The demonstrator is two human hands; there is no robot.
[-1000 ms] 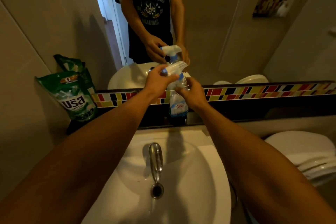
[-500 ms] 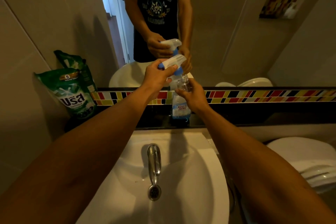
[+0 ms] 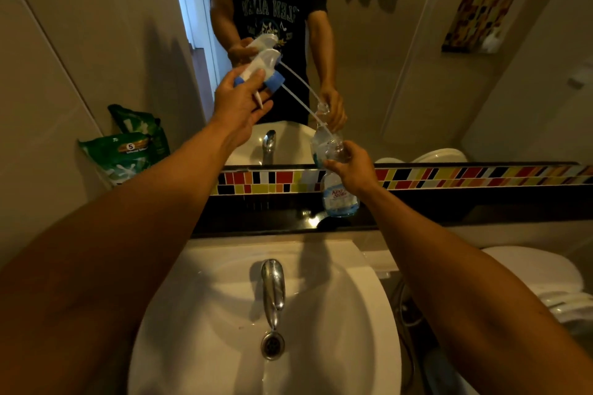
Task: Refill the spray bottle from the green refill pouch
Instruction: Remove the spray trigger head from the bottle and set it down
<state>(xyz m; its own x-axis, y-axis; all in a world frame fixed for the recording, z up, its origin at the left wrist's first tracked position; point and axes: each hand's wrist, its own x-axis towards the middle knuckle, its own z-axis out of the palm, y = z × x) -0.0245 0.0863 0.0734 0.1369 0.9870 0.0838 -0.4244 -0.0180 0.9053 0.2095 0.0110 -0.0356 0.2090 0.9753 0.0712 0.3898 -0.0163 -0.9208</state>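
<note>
Far left, against the wall: green pouch point(image 3: 123, 154), upright on the dark ledge point(image 3: 256, 218), leaning on the wall, untouched, well apart from both hands. Doubled by its reflection just behind.

Next, left hand point(image 3: 239, 102), raised above and left of the bottle, clenched around the white spray head point(image 3: 260, 69). Blue collar point(image 3: 274, 82) showing at the fingers, trigger poking down past the palm. Thin white dip tube point(image 3: 301, 106) running from the collar down and to the right, its lower end still inside the bottle's neck. Head therefore unscrewed and lifted off, tube not yet fully out.

Centre, below: white sink point(image 3: 337, 314) with a chrome tap point(image 3: 272, 289) and drain, both forearms reaching over it. Behind the ledge, a strip of coloured tiles point(image 3: 449, 178), then the mirror point(image 3: 401, 58) repeating arms, head, tube and bottle.

Right of centre: clear bottle point(image 3: 340, 199), upright on the ledge, base touching it, neck open apart from the tube. A little blue liquid visible at the bottom; label on the front, text too small to read surely. Right hand point(image 3: 354, 167) grasping the bottle around its upper part, just under the neck, thumb and fingers wrapped on it.

Far right: white toilet point(image 3: 529, 269), lid partly in view beside the sink.
</note>
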